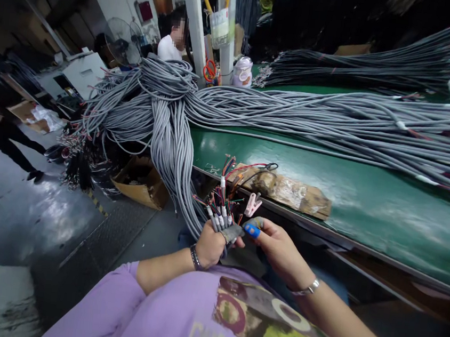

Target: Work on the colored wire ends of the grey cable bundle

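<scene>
My left hand (209,246) is wrapped round a bunch of grey cables, with tape on the thumb. White-sleeved cable ends (220,219) stick up from its grip and fan out into thin coloured wires. Just to the right, my right hand (283,249) has its thumb and forefinger pinched together, with blue tape on the thumb and grey tape on the forefinger. Whatever sits in that pinch is too small to make out. A pink clip (252,205) stands at the bench edge above the right fingertips. Beside it lies a tape-wrapped wooden block (298,194) with red and black leads.
Long grey cables (279,110) stretch across the green bench (367,197) and hang over its left end. Dark cables (364,65), a lidded tub (243,72) and orange-handled scissors (210,70) are behind. A cardboard box (143,184) is on the floor. A co-worker (169,44) is farther back.
</scene>
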### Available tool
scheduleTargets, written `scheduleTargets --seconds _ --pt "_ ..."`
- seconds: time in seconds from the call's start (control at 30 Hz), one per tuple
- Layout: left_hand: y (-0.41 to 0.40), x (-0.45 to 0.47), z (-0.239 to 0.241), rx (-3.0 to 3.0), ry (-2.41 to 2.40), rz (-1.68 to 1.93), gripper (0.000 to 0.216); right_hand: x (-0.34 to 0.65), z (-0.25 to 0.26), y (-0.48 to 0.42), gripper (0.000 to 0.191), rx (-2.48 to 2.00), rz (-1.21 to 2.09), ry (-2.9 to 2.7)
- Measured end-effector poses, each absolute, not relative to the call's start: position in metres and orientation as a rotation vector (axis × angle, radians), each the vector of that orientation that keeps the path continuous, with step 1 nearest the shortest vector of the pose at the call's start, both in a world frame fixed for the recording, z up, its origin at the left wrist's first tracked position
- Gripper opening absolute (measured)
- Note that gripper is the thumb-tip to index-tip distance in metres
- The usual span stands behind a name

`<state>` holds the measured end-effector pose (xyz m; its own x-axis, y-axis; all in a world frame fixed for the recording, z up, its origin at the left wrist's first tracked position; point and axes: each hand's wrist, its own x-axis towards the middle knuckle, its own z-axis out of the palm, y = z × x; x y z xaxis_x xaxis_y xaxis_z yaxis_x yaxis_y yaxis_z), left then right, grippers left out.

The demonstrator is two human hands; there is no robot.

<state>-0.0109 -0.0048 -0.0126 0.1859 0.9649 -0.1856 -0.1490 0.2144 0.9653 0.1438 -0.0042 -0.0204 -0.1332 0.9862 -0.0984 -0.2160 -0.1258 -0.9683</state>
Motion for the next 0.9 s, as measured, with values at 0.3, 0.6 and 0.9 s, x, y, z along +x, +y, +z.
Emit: scheduleTargets --seconds 0.3,0.6,0.9 --pt "-0.005 -0.011 -0.018 1.029 1.031 0.983 0.039 0.136 -0.005 -0.003 0.033 -0.941 1.598 -1.082" --pt "-0.005 -0.010 -0.012 0.992 1.062 1.030 0.035 0.138 -0.022 -0.007 0.031 -1.003 1.560 -0.749" --pt "-0.001 -0.004 0.011 0.814 0.997 0.932 0.035 0.149 -0.028 0.021 0.040 -0.808 1.814 -0.709"
